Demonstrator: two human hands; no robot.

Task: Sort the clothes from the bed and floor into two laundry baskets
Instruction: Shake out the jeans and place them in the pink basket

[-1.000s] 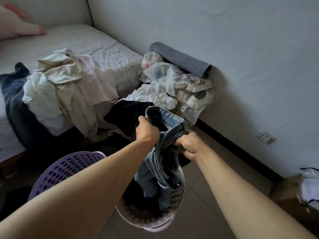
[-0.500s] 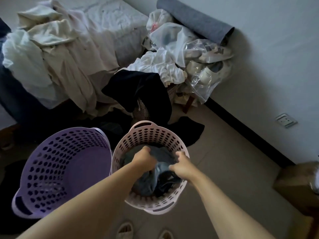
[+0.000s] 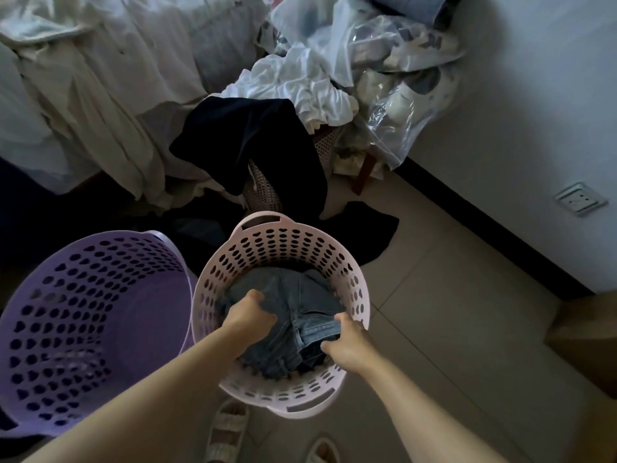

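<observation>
Now the bed [image 3: 187,35] at far left carries pale clothes [image 3: 83,81], likely waiting to be sorted. Nearer, the purple basket [image 3: 100,315] stands beside the pink basket [image 3: 283,238], which holds the jeans [image 3: 293,315]. Left hand [image 3: 248,317] and right hand [image 3: 347,345] both grip the denim, seemingly pressing it down to settle it

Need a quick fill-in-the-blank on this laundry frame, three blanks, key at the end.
1. Both hands, left hand and right hand, grip the ____ inside a basket.
2. The jeans lie in the ____ basket.
3. The purple basket stands to the ____ of the pink one.

Missing words: jeans; pink; left
</observation>
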